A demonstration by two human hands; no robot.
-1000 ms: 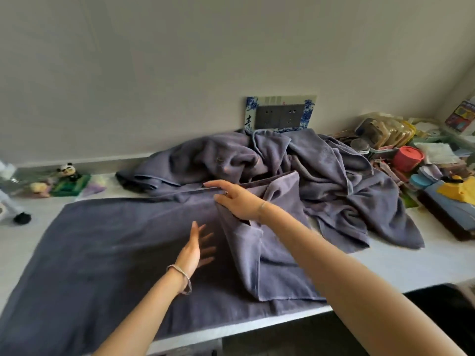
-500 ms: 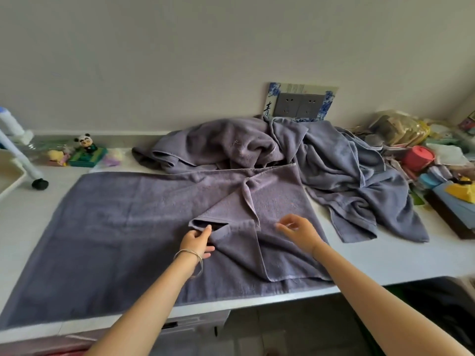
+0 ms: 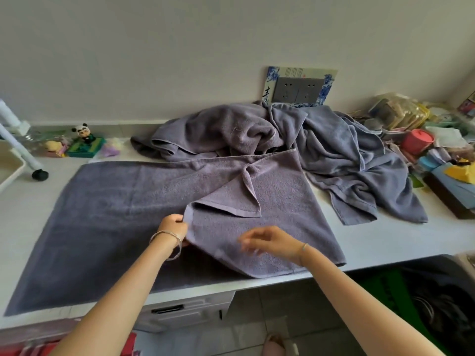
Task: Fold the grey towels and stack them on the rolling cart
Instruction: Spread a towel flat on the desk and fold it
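left hand (image 3: 172, 226) pinched on grey towel (image 3: 115, 214) fold edge; right hand (image 3: 267, 241) blurred, apparently loose-fingered, over towel on counter (image 3: 372, 240)

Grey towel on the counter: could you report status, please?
Left hand pinches folded edge of flat grey terry towel. Right hand open. Crumpled grey towels behind.

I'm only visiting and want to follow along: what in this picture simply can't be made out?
Head view: right hand is motion-blurred, so its grip on the spread towel is unclear.
Head view: the crumpled heap folds over itself, hiding how many towels it holds.
Head view: the white wheeled frame is cut off by the left edge.
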